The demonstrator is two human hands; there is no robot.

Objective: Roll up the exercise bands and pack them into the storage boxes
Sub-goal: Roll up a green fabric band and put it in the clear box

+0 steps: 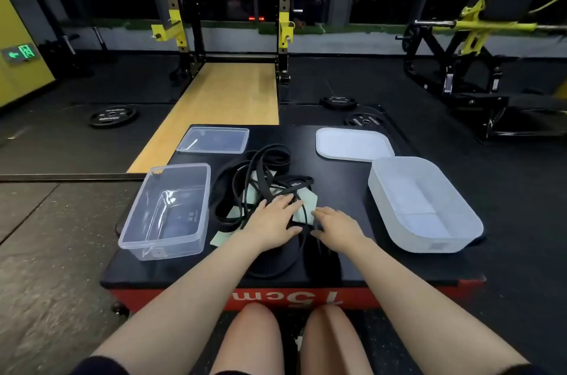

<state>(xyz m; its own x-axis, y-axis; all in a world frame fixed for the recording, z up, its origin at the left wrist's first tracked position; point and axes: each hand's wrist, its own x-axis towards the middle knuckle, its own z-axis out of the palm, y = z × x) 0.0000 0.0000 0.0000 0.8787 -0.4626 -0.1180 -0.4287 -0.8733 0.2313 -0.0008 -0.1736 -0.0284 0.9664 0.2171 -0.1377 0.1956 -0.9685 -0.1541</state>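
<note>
"15cm" is printed in white, upside down to the camera, on the red front face of the platform [171, 298], bottom centre. A green exit sign [21, 53] with arrow and running figure glows at far left.

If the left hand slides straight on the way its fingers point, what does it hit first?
The left hand already lies on the tangle of black bands, fingers pointing up and right. Going on, it would probably push into the band loop just ahead; beyond that the platform looks bare.

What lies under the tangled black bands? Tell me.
Pale green pieces show beneath the black bands, resting on the black platform. Both hands and the bands cover most of them, so their number is unclear.
</note>
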